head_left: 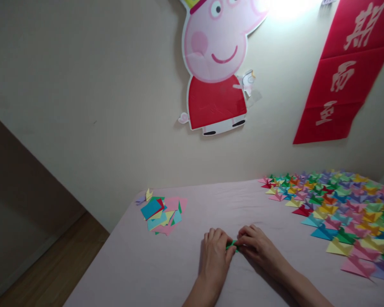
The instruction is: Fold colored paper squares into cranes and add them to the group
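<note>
A small piece of green paper (233, 244), partly folded, is pinched between my two hands just above the pink cloth. My left hand (215, 247) grips its left end, thumb and fingers closed together. At the other end, the fingertips of my right hand (254, 242) are pressed on it. Most of the paper is covered by my fingers, so its exact shape does not show. Beyond my left hand lies a loose pile of coloured paper sheets (155, 209) in blue, pink, yellow, green and red.
Many folded paper cranes (336, 213) stand in close rows on the right. Two small folded pieces, one yellow (149, 195) and one purple (141, 200), lie at the far left corner. Behind the pink cloth (121, 264) rises a wall with a cartoon pig cutout (217, 102) and a red banner (339, 85).
</note>
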### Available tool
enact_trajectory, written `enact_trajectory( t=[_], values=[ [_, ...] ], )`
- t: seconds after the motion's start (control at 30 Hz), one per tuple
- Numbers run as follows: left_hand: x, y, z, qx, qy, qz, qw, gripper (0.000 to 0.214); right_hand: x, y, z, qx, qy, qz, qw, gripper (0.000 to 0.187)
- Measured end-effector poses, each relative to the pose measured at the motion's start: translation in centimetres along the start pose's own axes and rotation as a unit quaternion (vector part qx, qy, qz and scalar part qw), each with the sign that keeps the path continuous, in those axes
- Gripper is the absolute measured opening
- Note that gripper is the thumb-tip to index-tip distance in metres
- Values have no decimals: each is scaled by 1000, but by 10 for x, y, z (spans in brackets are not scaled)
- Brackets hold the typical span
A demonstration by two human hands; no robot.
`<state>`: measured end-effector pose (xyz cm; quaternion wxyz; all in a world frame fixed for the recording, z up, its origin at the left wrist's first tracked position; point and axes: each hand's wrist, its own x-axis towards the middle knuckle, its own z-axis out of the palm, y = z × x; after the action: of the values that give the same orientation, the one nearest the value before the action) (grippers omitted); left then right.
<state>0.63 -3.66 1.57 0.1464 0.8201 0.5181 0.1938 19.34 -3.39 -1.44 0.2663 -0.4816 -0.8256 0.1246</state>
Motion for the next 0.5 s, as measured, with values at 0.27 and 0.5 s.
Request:
enact_trajectory(
  t=[0.27, 0.5],
  values=[
    [-2, 0, 7, 49, 0, 11, 999, 18, 3, -4, -4, 26, 2, 10, 1000, 17],
    [-4, 1, 4, 10, 2, 4, 1000, 15, 1, -9, -6, 27, 18, 33, 999, 13]
  ],
)
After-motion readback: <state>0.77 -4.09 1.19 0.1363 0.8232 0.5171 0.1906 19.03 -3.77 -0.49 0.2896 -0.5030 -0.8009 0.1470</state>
